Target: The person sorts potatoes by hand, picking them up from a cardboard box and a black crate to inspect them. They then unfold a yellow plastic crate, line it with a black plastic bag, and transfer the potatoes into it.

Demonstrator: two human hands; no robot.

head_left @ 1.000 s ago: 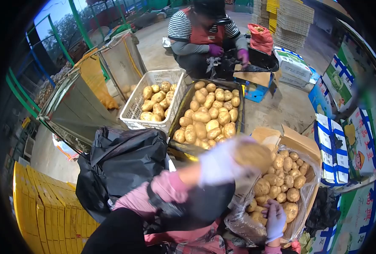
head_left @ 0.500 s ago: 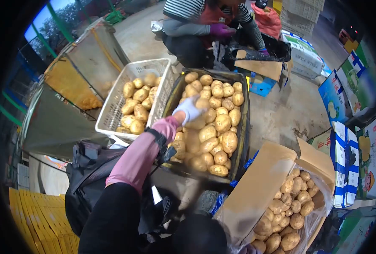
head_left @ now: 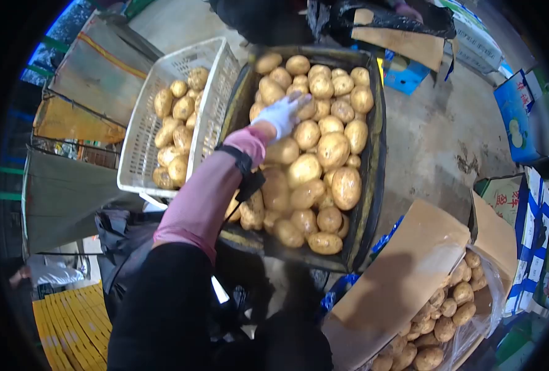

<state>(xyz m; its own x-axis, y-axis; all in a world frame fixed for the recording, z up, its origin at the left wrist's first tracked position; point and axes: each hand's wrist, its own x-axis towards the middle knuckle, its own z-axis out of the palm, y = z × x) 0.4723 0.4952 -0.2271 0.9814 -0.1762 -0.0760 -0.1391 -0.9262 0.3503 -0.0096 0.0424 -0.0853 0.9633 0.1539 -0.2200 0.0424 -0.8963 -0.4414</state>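
Note:
My left hand point(head_left: 280, 115), in a white glove with a pink sleeve above it, reaches over the dark-lined crate point(head_left: 378, 133) of potatoes. Its fingers are stretched out and apart, resting on or just above the potatoes in the upper left part. One potato point(head_left: 306, 110) lies right beside the fingers, partly covered by them. Large pale potatoes point(head_left: 333, 150) fill the crate, some looking wet and shiny. My right hand is out of view.
Left of the crate stands a white plastic basket point(head_left: 201, 139) with several potatoes. A cardboard box point(head_left: 398, 272) at the lower right holds smaller potatoes point(head_left: 447, 306) in clear plastic. Across from me, a person works by an open box point(head_left: 404, 46). Yellow stacked material point(head_left: 70, 321) is at the lower left.
The view has tilted down and come closer to the crate. My left hand, earlier blurred with a potato at its fingers, now lies spread over the upper left potatoes.

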